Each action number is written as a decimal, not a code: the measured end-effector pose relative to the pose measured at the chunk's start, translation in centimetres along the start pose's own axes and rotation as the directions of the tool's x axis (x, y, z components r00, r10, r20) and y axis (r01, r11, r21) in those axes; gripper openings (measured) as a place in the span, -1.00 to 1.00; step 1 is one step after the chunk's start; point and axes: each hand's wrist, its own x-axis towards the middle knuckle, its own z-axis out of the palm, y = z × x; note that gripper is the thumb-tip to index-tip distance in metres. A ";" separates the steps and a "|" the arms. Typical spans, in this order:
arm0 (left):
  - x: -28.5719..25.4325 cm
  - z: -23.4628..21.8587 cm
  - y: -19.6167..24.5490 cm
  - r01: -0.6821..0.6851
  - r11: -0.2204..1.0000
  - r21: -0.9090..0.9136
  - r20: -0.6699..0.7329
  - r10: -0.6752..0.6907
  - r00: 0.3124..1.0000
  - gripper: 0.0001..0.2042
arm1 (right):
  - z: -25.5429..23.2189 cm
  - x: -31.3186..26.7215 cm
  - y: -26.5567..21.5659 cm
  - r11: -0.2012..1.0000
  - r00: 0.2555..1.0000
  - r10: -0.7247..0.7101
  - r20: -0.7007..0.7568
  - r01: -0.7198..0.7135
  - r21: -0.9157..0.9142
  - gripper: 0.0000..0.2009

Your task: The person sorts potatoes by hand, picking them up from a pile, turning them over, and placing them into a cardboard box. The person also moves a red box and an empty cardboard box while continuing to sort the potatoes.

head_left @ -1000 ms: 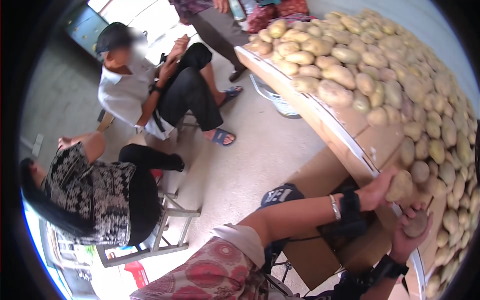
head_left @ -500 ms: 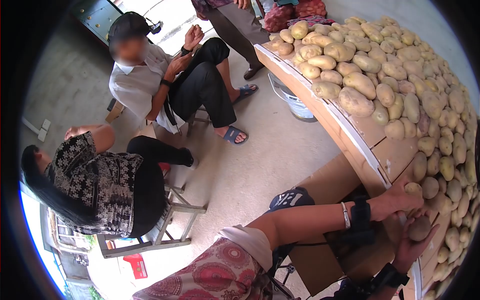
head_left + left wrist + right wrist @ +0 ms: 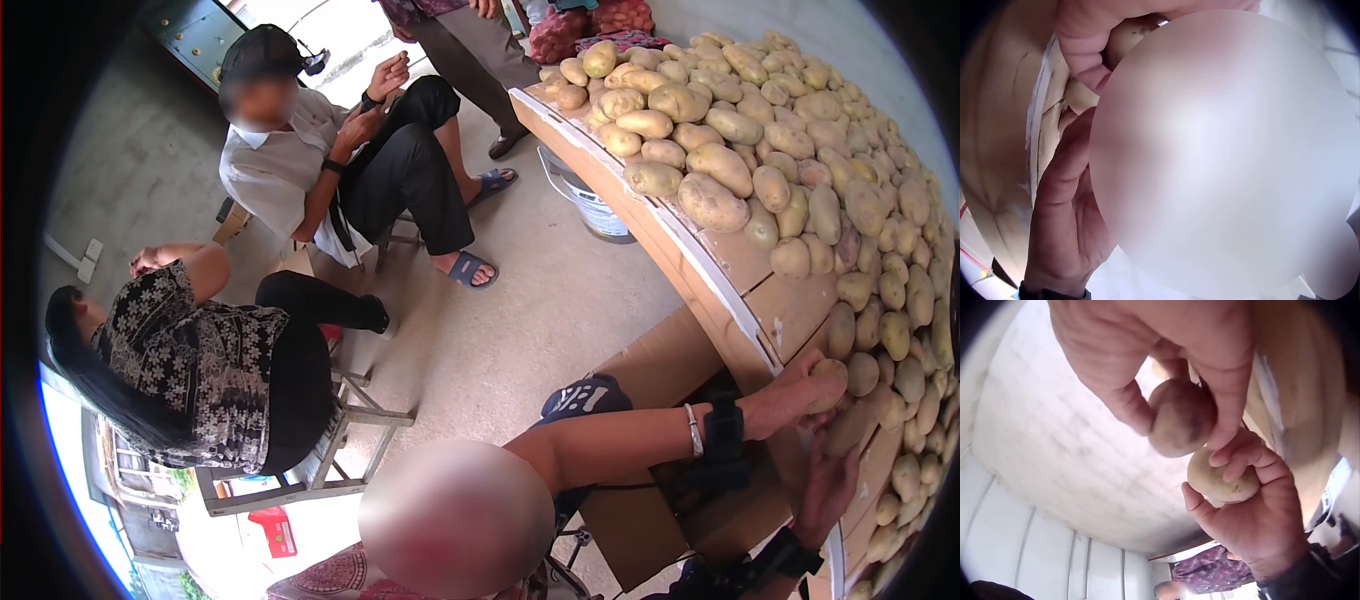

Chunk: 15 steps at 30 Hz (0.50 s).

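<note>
Pale potato (image 3: 1213, 480) inside left hand (image 3: 1266, 519)

A pale potato (image 3: 1213, 481), rounded and marked with small dark specks, is held up near the counter's (image 3: 795, 305) white-trimmed edge; just beside it, a brown potato (image 3: 1179, 422), also rounded, shows darker patches.

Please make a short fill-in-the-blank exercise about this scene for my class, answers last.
1. The left hand holds a pale ____.
2. The darker potato is in the ____ hand.
3. The strap beside the bracelet is coloured ____.
4. The seated person in the cap has a ____ shirt.

Missing words: potato; right; black; white.
</note>
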 end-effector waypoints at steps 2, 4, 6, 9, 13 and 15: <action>-0.1 0.0 0.0 0.003 1.000 -0.031 0.020 -0.002 1.000 -0.57 | -1.4 -0.2 0.0 0.999 0.999 0.004 -0.050 -0.002 0.041 -0.41; -0.3 0.2 0.2 0.043 0.998 -0.040 0.056 -0.041 0.998 -0.57 | -1.6 -0.4 0.1 0.994 0.999 0.029 -0.035 -0.025 0.105 -0.42; -0.3 0.2 0.0 0.042 0.998 -0.048 0.068 -0.039 0.997 -0.56 | -1.3 -0.1 0.2 0.985 0.998 0.051 -0.022 -0.047 0.168 -0.43; -0.3 0.4 -0.2 0.041 0.998 -0.054 0.068 -0.037 0.997 -0.57 | -1.3 0.3 0.3 0.952 0.962 0.112 0.250 -0.176 0.250 -0.47; -0.1 0.2 -0.4 0.050 0.997 -0.054 0.092 -0.045 0.995 -0.58 | -1.7 -0.2 0.2 0.934 0.993 0.074 0.097 -0.103 0.341 -0.48; 0.2 0.0 -0.6 0.065 0.993 -0.100 0.146 -0.050 0.988 -0.58 | -1.9 -0.3 0.2 0.966 0.994 0.019 -0.110 0.010 0.256 -0.47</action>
